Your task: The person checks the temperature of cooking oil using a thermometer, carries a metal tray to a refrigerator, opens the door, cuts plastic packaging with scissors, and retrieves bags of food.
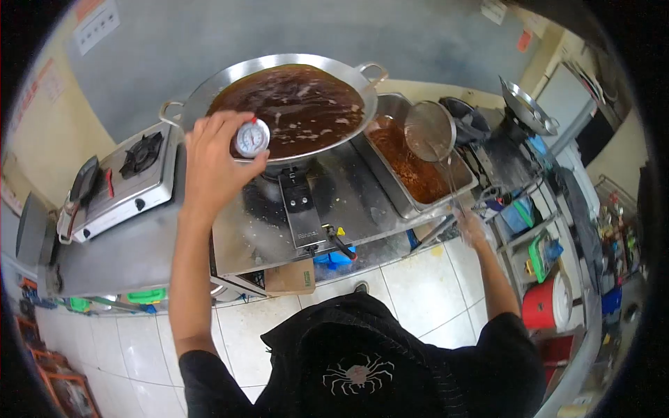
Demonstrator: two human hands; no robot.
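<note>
My left hand pinches a round dial thermometer by its rim, the face turned towards me. It is at the near left edge of a large two-handled wok filled with dark brown liquid. Whether the probe reaches the liquid is hidden. My right hand, seemingly in a clear plastic glove, is closed round the long handle of a mesh skimmer. The skimmer's round head hangs over a steel rectangular pan holding reddish-brown fried bits in oil.
The wok stands over a burner with a metal control box on a steel counter. To the left is a gas stove with a small frying pan. At right are another wok, shelves and a red bucket.
</note>
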